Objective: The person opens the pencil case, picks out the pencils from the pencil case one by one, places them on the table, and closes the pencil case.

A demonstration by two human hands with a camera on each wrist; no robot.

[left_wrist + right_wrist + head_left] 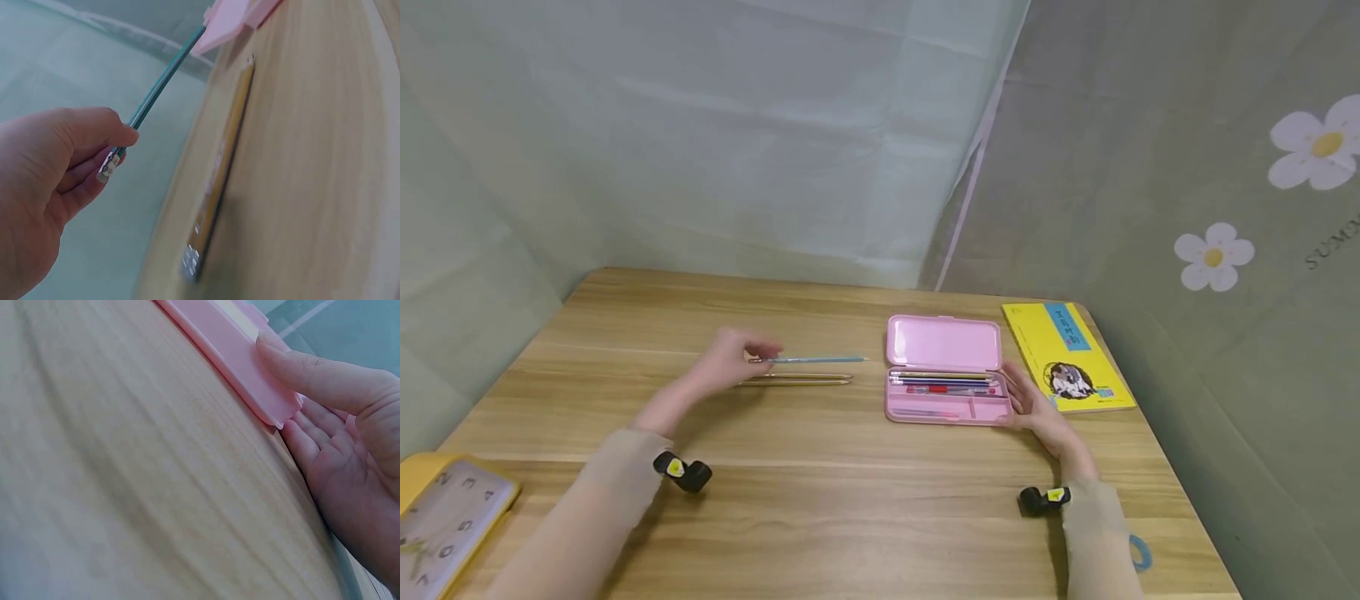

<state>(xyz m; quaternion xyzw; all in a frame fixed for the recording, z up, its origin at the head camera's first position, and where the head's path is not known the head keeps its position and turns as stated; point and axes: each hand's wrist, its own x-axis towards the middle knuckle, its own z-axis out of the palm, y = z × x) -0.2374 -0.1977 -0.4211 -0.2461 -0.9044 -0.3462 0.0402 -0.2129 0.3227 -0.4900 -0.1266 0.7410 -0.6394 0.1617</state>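
My left hand (730, 360) pinches a teal pencil (823, 360) near its eraser end, between thumb and fingers. In the left wrist view the pencil (164, 81) is lifted above the table, its point toward the pink case. Below it, yellow pencils (808, 382) lie side by side on the wood. The pink pencil case (943, 343) stands with its lid laid back; several pencils, a red pen (946, 389) and a thin pinkish item (925, 412) are inside. At its right end my right hand (1037, 414) holds the case, thumb over the rim (250, 369) and fingers against the end.
A yellow book (1037, 342) lies right of the case, close to the right hand. At the table's front left stands a yellow clock (456, 521). A blue ring (1141, 552) sits beside the right sleeve. Curtains (760, 142) hang behind the wooden table (850, 500).
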